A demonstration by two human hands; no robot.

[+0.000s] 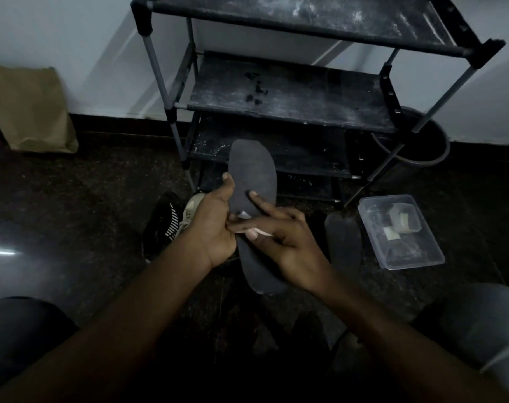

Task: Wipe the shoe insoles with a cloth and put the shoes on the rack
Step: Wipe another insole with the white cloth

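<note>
My left hand (pixel 211 228) grips a dark grey insole (pixel 253 173) by its left edge and holds it up in front of the rack. My right hand (pixel 282 242) pinches a small white cloth (pixel 259 231) against the insole's middle, with the index finger stretched out on the insole's surface. A second dark insole (pixel 343 242) lies flat on the floor to the right. Two shoes lie on the floor behind my left hand, one black with white stripes (pixel 164 222) and one beige (pixel 193 207), both partly hidden. The black shoe rack (pixel 291 97) stands against the wall.
A clear plastic box (pixel 400 231) with small white pieces sits on the floor at the right. A dark bucket (pixel 422 138) stands behind the rack's right leg. A brown paper bag (pixel 29 109) leans on the wall at the left. My knees fill the lower corners.
</note>
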